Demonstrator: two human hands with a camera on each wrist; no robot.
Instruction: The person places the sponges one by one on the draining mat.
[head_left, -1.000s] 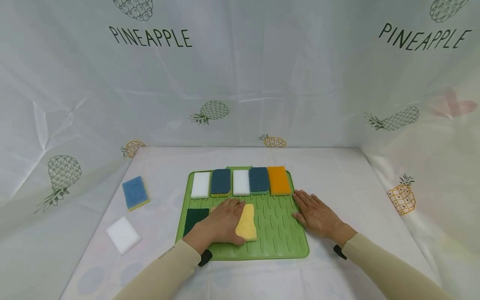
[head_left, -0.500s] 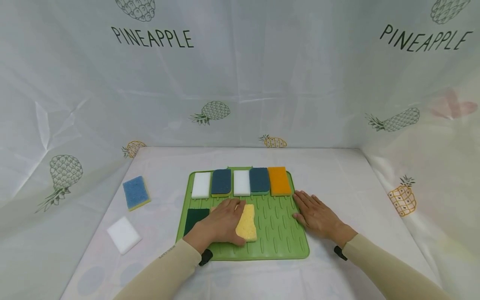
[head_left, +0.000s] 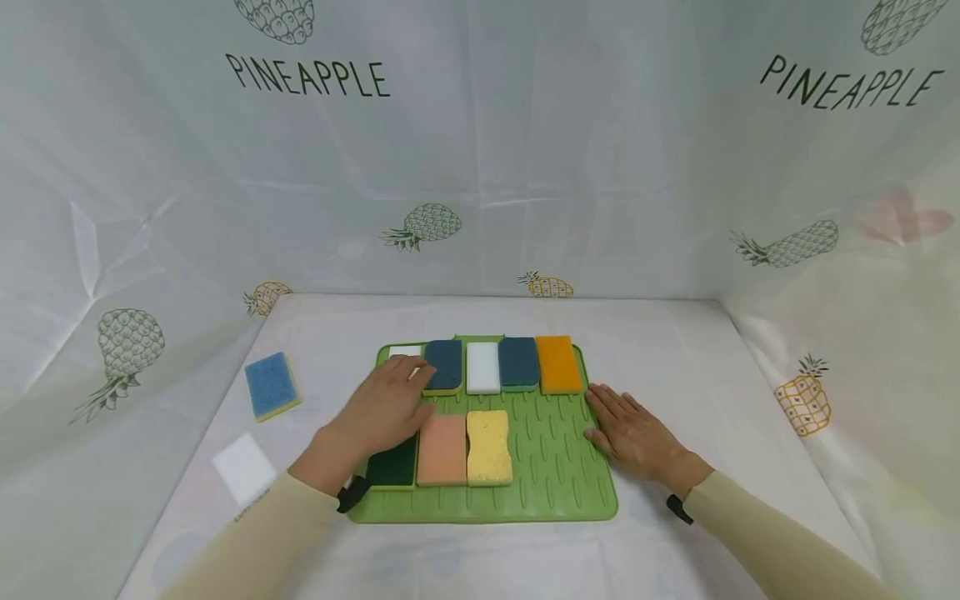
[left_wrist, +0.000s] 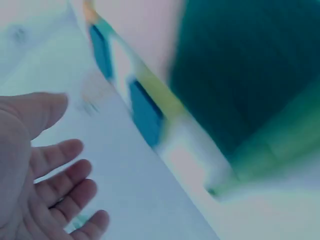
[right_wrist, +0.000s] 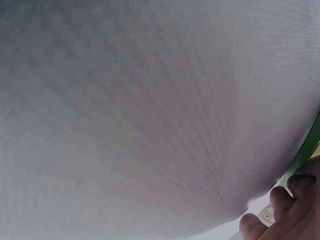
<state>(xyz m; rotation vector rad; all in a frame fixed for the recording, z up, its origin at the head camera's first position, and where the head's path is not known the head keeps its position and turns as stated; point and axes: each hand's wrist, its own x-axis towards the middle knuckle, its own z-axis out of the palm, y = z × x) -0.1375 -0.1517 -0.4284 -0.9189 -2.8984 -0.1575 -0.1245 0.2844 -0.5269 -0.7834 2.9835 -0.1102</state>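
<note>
My left hand [head_left: 378,408] hovers over the left side of a green ridged mat [head_left: 558,475], fingers relaxed and holding nothing. Beneath it lie a dark green sponge [head_left: 393,468] and a white sponge [head_left: 405,351], both partly hidden in the head view. To their right sit a salmon-pink sponge [head_left: 442,450] and a yellow sponge [head_left: 490,450] with wavy sides. The left wrist view shows the left hand's fingers [left_wrist: 65,185] spread loosely, apart from the sponges. My right hand [head_left: 633,433] rests flat at the mat's right edge.
Along the mat's back row are a dark blue sponge [head_left: 443,363], another white sponge [head_left: 483,368], a second dark blue sponge [head_left: 519,363] and an orange sponge [head_left: 558,365]. On the table's left lie a blue-and-yellow sponge [head_left: 272,386] and a white sponge [head_left: 244,467].
My left hand has let go of the yellow sponge and moved left and back, uncovering the salmon-pink sponge. The right hand stays in place.
</note>
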